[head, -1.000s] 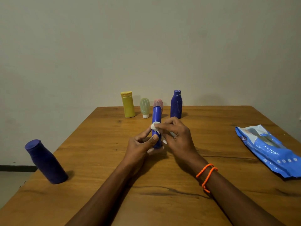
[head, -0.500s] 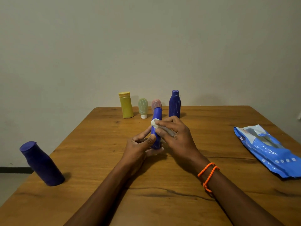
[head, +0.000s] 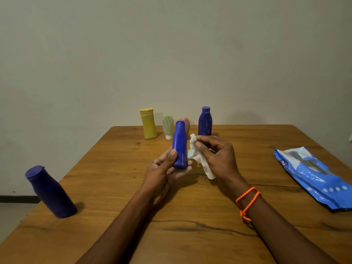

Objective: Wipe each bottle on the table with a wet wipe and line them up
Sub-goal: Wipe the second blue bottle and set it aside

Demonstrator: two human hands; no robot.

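Above the middle of the brown wooden table [head: 118,189]: slim bright-blue plastic bottle [head: 179,146] held upright, off the wood, base cupped in the left hand [head: 163,173], thumb curled across its lower front. Just right of it, crumpled white wet wipe [head: 198,157] pinched between the thumb and curled fingers of the right hand [head: 219,159]; upper fold of the wipe close beside the bottle's side, contact not certain, loose tail hanging below the palm. Orange beaded cord bracelet [head: 247,202] looped twice round the right wrist.

Along the far edge, lined up against the pale plain wall [head: 171,54]: flat yellow plastic bottle with flip cap [head: 148,123], small pale-green squeeze tube standing on its white cap [head: 168,127], small pink rounded tube [head: 185,122] partly hidden behind the held bottle, and dark-blue shouldered plastic bottle [head: 205,121], all upright with narrow gaps between. Bare wood to the right of the dark-blue one, up to the far right corner.

Near the left edge, well apart from the rest: larger dark-purple plastic bottle [head: 50,192], upright-looking though slanted by the wide lens. At the right edge: glossy blue wet-wipe packet [head: 312,176] lying flat, its near end at the frame's border. Open wood across the near half, crossed only by both forearms.
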